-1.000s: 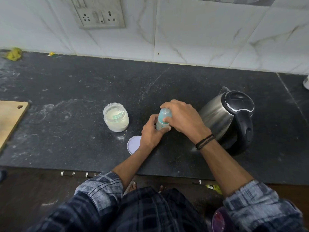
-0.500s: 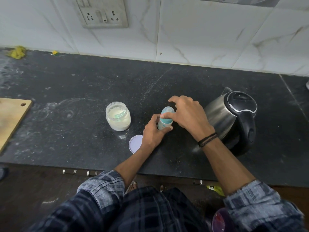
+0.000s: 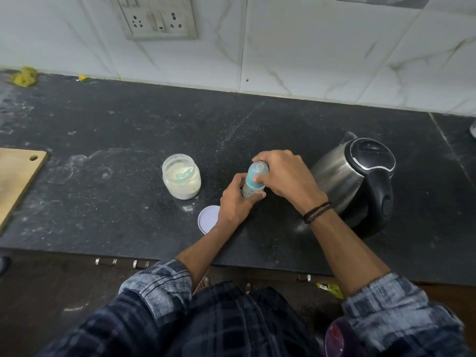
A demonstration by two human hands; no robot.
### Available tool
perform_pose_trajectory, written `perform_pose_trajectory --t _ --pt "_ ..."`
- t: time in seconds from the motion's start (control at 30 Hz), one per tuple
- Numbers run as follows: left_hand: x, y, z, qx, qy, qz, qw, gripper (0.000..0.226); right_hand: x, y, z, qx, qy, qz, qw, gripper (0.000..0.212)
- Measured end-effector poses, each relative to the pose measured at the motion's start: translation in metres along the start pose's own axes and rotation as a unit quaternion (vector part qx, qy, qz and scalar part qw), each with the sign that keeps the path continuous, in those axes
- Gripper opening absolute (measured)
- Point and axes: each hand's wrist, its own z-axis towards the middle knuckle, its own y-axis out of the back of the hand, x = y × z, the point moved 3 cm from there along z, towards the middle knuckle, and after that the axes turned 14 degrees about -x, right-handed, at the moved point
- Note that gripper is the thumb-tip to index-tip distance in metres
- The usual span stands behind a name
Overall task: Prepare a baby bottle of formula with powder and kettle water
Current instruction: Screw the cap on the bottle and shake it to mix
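Two hands engaged: bottle [image 3: 253,182] held upright on counter [image 3: 257,130], base gripped by left hand [image 3: 235,202] for steadiness; cap pinched by right hand [image 3: 283,176], presumably for twisting. Jar [image 3: 181,180] uncapped, lid [image 3: 208,219] beside; kettle [image 3: 360,181] near.

White marble-veined wall tiles [image 3: 309,47] at 12 o'clock, with a switch-and-socket panel [image 3: 159,20] at 11. Dusty black stone countertop [image 3: 128,130] across the middle; wooden chopping board [image 3: 15,179] at 9, yellow scrap [image 3: 24,76] at 10. Dark floor [image 3: 38,292] and metal handles [image 3: 105,261] at 7.
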Motion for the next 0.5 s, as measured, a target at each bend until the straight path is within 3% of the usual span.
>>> perform_pose_trajectory --t 0.17,0.33,0.43,0.5 --pt "0.001 0.0001 0.0001 -0.003 0.003 0.003 1.0 0.055 -0.0003 0.0054 0.0019 -0.015 -0.015 0.009 1.0 0.062" --pt "0.0016 0.0 0.0001 0.0 0.001 0.001 1.0 0.054 -0.0012 -0.0021 0.0013 -0.006 -0.019 -0.005 1.0 0.045" --pt "0.0013 0.0002 0.0003 0.0 0.004 0.002 1.0 0.055 -0.0028 0.0013 0.0025 -0.017 -0.018 -0.016 1.0 0.066" --pt "0.001 0.0006 0.0002 0.002 0.003 0.003 1.0 0.054 -0.0019 -0.0004 0.0014 -0.009 -0.002 -0.012 1.0 0.062"
